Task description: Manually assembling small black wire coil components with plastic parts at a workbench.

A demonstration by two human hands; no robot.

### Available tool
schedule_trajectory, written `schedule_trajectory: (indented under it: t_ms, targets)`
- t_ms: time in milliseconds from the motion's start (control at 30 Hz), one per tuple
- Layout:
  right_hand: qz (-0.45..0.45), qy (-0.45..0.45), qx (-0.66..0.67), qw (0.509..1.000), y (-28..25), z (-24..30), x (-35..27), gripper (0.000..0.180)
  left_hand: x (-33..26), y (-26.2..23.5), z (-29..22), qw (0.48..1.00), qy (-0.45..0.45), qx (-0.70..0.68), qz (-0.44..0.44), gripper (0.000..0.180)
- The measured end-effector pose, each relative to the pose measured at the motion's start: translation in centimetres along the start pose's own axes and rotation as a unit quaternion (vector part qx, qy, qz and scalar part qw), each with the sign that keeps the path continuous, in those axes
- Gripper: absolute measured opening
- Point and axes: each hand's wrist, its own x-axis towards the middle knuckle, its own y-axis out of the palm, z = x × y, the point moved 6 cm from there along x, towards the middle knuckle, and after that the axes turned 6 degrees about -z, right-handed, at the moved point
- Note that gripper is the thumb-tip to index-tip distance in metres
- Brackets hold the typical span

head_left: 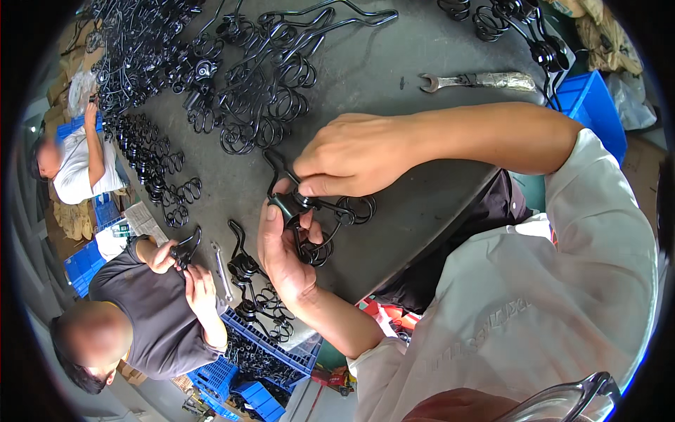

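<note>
Grey worktop [436,211], bearing at its upper left a large heap of black coil-spring assemblies [267,91]. Pale shirt [520,309], worn by the person at work. Blue plastic bin [594,112], beside the worktop at upper right; contents cannot be told. Blue crate [306,362], by the worktop's lower edge, filled with small black metal parts [256,362]. Right hand [358,151], fingers bent, thumb and forefinger pinching the upper part of one black spring assembly [285,206]. Left hand [285,260], palm up, fingers curled around the same piece, thumb along its side. Said piece: between both hands, over the worktop, two coils toward the wearer. Open-ended wrench [478,81], wrapped handle, lying beyond the right hand. Lettering [485,327], on the shirt, tone-on-tone, too indistinct to read.
</note>
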Motion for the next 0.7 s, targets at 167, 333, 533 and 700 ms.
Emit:
schedule_trajectory:
  t_ms: [167, 333, 533, 700]
  targets:
    - [-0.046, 0.012, 0.039, 0.998, -0.8, 0.2, -0.2, 0.037, 0.1, 0.2, 0.1, 1.0, 0.003, 0.001, 0.008, 0.056]
    - [-0.016, 0.074, 0.192, 0.978, 0.3, 0.9, 0.1, 0.048, -0.1, -0.5, 0.1, 0.999, 0.002, 0.029, -0.037, 0.053]
    - [-0.033, 0.101, 0.221, 0.969, 0.7, 0.2, -0.2, 0.047, 0.2, 0.7, -0.3, 1.0, 0.01, 0.023, 0.016, 0.061]
    - [-0.054, 0.155, 0.217, 0.962, 0.6, 0.1, -0.3, 0.048, 0.1, 0.2, -0.7, 0.996, 0.014, 0.081, 0.033, 0.064]
